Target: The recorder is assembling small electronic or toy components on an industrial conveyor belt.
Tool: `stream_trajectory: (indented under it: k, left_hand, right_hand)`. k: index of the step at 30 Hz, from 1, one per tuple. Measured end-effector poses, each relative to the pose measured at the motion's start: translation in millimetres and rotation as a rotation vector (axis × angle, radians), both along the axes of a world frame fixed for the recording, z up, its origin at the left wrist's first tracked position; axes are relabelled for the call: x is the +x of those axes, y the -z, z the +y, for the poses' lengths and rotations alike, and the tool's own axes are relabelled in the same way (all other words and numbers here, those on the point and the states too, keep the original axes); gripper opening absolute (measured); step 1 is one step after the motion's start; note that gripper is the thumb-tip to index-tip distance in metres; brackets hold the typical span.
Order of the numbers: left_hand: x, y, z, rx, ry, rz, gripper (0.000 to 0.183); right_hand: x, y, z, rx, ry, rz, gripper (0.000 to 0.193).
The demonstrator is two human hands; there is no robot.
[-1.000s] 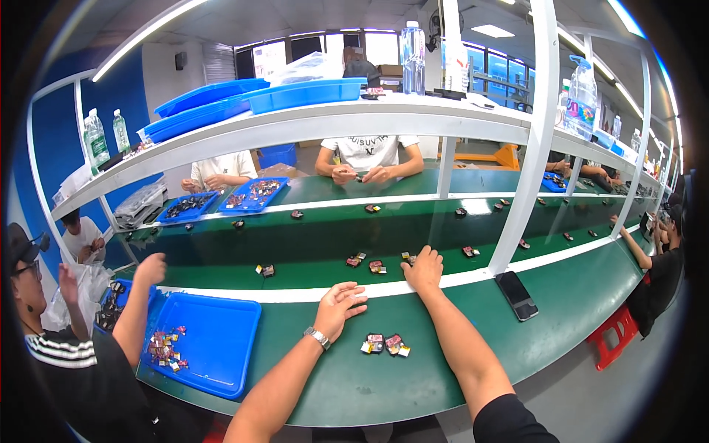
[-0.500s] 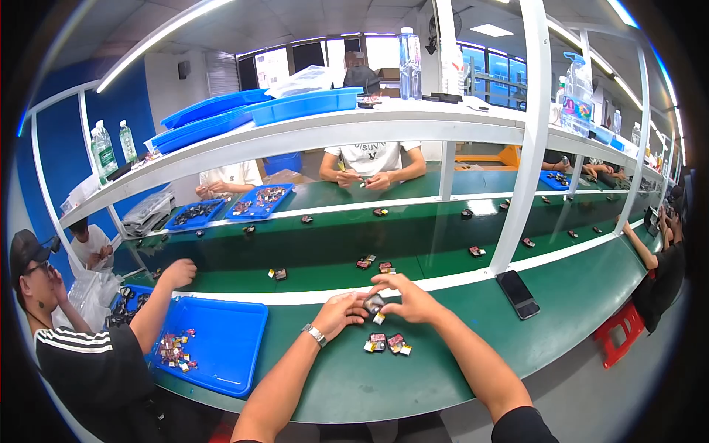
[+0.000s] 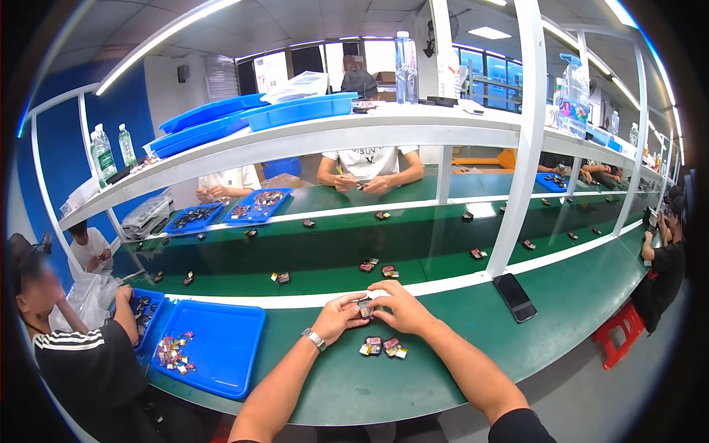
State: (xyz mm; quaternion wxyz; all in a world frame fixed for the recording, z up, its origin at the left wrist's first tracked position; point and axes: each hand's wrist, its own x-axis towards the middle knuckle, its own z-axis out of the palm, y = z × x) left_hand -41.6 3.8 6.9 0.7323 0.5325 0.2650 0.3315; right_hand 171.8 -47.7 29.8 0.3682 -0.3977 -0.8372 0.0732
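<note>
My left hand (image 3: pixel 337 319), with a metal-banded watch at its wrist, is closed on a small dark plastic casing (image 3: pixel 365 308). The right hand (image 3: pixel 403 307) grips the same casing from the other side, its thumb and fingertips pressed to it. Fingers cover part of the casing, so its details are hard to make out. Just below my hands on the green bench lie two similar small black casings with red and yellow-white parts, one on the left (image 3: pixel 371 345) and one on the right (image 3: pixel 395 348).
A blue tray (image 3: pixel 236 328) with small red and white pieces stands left, beside a seated co-worker (image 3: pixel 88 347). A phone (image 3: pixel 515 297) lies right. Ahead, casings (image 3: pixel 281 277) dot the green belt (image 3: pixel 325 255). A white post (image 3: pixel 519 162) and shelf (image 3: pixel 384 133) stand in front.
My right fingers have come down closer around the casing. The co-worker's hand at left has drawn back from the belt to the tray of black parts. Another casing now shows on the belt there.
</note>
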Motion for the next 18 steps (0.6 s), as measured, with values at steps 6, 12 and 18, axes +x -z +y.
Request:
stream_trajectory:
  k: [6, 12, 18]
  left_hand:
    - [8.0, 2.6, -6.1, 0.023, -0.035, -0.015, 0.034]
    - [9.6, 3.4, -6.4, 0.032, -0.019, -0.029, 0.036]
    - [7.5, 4.9, -4.5, 0.063, 0.000, -0.018, 0.038]
  right_hand:
    - [-6.1, 5.3, 6.0, 0.059, 0.032, -0.013, 0.011]
    - [-7.1, 5.4, 6.4, 0.086, 0.062, -0.022, 0.007]
    - [-10.9, 7.6, 4.5, -0.026, 0.090, 0.075, 0.008]
